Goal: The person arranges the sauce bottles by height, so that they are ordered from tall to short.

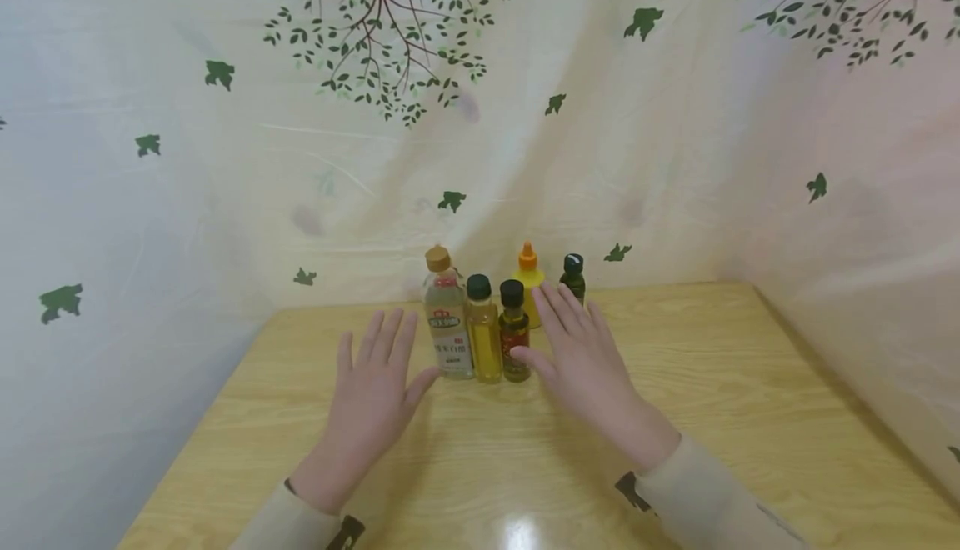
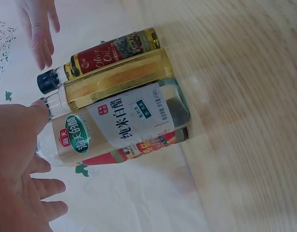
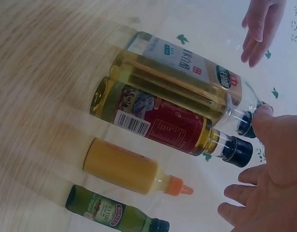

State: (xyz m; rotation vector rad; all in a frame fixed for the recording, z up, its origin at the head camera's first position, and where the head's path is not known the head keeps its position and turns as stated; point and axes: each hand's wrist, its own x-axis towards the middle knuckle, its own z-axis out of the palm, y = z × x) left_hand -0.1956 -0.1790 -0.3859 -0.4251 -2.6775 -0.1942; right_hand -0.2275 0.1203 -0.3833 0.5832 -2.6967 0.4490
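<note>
Several bottles stand upright in a cluster on the table. At the front are a clear white-vinegar bottle (image 1: 450,329), a slim bottle of golden oil (image 1: 486,346) and an olive oil bottle (image 1: 515,342) with a red label. Behind them are a yellow squeeze bottle (image 1: 528,277) with an orange nozzle and a small green bottle (image 1: 573,273). My left hand (image 1: 375,404) is left of the vinegar bottle, fingers spread. To the right, my right hand (image 1: 588,371) partly hides the squeeze bottle, its thumb near the olive oil bottle. Both hands hold nothing; touch is hard to tell.
A red-labelled container (image 2: 148,146) shows partly behind the vinegar bottle in the left wrist view. The light wooden table (image 1: 262,442) meets a pale cloth (image 1: 360,167) printed with leaves and branches, which hangs at the back and both sides.
</note>
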